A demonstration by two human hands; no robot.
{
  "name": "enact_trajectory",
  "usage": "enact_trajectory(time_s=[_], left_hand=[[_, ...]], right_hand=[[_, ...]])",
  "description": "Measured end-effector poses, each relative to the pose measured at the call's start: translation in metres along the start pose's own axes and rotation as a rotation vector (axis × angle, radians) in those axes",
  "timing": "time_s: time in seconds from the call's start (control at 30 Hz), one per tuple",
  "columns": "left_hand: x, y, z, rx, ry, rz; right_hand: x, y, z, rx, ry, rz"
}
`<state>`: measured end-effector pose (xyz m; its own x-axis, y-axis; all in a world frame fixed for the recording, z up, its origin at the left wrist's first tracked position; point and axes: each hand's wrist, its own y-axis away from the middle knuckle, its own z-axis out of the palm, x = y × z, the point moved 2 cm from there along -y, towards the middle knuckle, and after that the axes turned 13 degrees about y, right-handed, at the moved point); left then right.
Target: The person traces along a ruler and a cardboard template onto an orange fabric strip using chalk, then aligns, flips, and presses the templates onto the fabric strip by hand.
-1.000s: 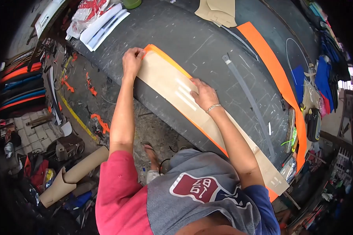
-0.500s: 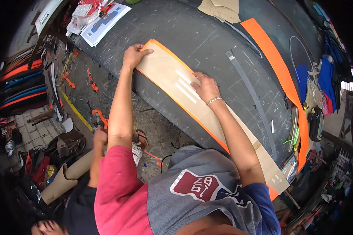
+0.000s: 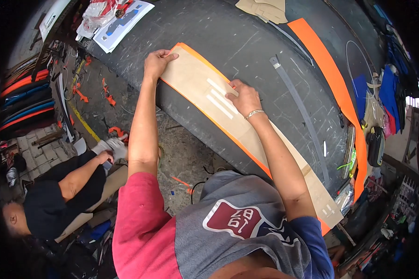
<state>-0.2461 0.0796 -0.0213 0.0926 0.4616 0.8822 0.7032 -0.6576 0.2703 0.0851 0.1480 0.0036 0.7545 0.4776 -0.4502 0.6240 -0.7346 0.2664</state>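
A long beige cardboard template (image 3: 195,83) with slots lies over an orange strip (image 3: 204,61) on the dark table, the orange showing along both long edges. My left hand (image 3: 158,63) pinches the far-left end of the template and strip, thumb on top. My right hand (image 3: 245,98), with a bracelet at the wrist, is closed over the far long edge near the slots, its thumb on the cardboard. The fingertips of my right hand are partly hidden.
The dark table (image 3: 181,28) also bears a grey ruler (image 3: 298,104), another orange strip (image 3: 321,74), beige pattern pieces (image 3: 265,9) and printed sheets (image 3: 121,29). A person in dark clothes (image 3: 46,200) bends low at the left. Folded fabrics (image 3: 28,100) are stacked at far left.
A person has come into view at the lower left and bent down beside the table. My hands stay on the template, the left thumb now lying on top of its end.
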Motion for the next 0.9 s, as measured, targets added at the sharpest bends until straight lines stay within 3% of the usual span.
enact_trajectory(time_s=[0.3,0.5,0.6,0.73,0.77,0.9], left_hand=[[0.012,0.011,0.003,0.111,-0.196,0.133],[0.006,0.006,-0.002,0.090,-0.316,0.383],[0.007,0.003,0.001,0.088,-0.446,0.364],[-0.001,-0.006,-0.008,0.025,-0.339,0.294],[-0.012,-0.018,-0.013,-0.043,-0.191,0.251],[-0.036,-0.052,-0.023,-0.155,-0.030,0.225]], right_hand=[[0.019,0.029,-0.011,-0.073,0.073,0.039],[0.085,0.106,-0.032,-0.188,0.209,0.130],[0.137,0.156,-0.042,-0.251,0.201,0.245],[0.184,0.210,-0.054,-0.242,0.185,0.368],[0.191,0.220,-0.055,-0.257,0.162,0.418],[0.202,0.249,-0.054,-0.175,0.127,0.357]])
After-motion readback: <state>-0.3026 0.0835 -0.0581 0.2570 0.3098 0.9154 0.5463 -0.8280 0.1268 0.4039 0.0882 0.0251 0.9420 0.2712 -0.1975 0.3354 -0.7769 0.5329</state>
